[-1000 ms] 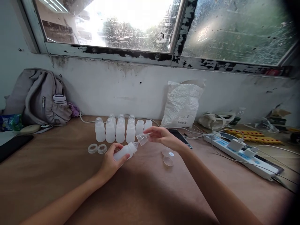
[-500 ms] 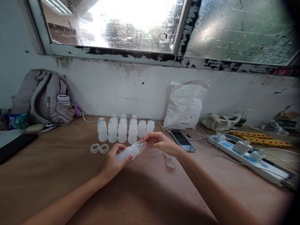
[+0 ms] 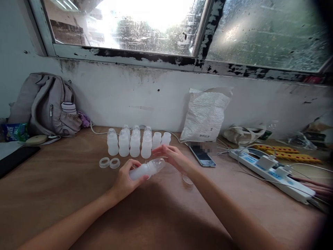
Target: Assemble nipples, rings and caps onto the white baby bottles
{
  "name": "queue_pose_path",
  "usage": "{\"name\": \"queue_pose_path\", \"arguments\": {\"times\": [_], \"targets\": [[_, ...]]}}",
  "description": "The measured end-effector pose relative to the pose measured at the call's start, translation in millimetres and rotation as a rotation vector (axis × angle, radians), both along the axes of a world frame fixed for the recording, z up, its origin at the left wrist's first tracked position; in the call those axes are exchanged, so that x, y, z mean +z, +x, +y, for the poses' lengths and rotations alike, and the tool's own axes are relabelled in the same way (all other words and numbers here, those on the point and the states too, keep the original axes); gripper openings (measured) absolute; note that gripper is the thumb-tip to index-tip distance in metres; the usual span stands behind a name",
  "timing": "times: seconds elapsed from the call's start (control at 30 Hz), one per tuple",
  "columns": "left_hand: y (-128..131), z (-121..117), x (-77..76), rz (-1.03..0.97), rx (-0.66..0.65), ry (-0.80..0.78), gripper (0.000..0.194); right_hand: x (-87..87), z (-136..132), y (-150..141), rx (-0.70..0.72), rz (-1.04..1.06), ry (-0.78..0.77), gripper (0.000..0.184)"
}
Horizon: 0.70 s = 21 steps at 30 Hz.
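My left hand [image 3: 128, 176] is wrapped around a frosted white baby bottle [image 3: 140, 172], which is tilted with its clear domed cap [image 3: 158, 164] toward the right. My right hand [image 3: 173, 157] is open beside the cap, fingers stretched out and the palm side near or against the dome; contact is hard to make out. Behind them stand several capped baby bottles [image 3: 135, 144] in rows, with two uncapped bottles [image 3: 165, 139] at their right. Two white collar rings [image 3: 114, 163] lie left of my hands. A clear disc-like piece [image 3: 187, 179] shows partly behind my right wrist.
A phone [image 3: 202, 155] lies right of the bottles, before a white padded bag [image 3: 206, 114] against the wall. A power strip [image 3: 270, 173] with cables is farther right; what look like another person's fingers [image 3: 316, 187] show there. A grey backpack [image 3: 49, 104] stands left.
My right fingers have gone from pinching the cap to stretching out past it. The bottle stays in my left hand. The finger-like shape at the right edge has come into view.
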<state>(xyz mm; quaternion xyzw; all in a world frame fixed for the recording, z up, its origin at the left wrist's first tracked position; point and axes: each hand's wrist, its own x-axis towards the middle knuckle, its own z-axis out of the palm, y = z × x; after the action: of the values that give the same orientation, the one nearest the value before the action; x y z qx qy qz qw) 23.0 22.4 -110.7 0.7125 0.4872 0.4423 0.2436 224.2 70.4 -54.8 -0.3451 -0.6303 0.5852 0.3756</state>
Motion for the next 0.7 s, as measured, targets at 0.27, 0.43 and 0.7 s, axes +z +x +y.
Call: {"name": "queue_pose_path", "arguments": {"times": [0.27, 0.43, 0.7], "targets": [[-2, -3, -13.1, 0.236, -0.034, 0.311, 0.029, -43.1, -19, -37, -0.187, 0.100, -0.115, 0.048], [-2, -4, -22.5, 0.347, -0.054, 0.530, 0.029, -55.8, -26, -41, -0.283, 0.103, -0.114, 0.050], [-1, -8, -22.8, 0.386, -0.066, 0.622, 0.028, -53.4, -27, -43, -0.431, -0.223, 0.090, 0.046]]}}
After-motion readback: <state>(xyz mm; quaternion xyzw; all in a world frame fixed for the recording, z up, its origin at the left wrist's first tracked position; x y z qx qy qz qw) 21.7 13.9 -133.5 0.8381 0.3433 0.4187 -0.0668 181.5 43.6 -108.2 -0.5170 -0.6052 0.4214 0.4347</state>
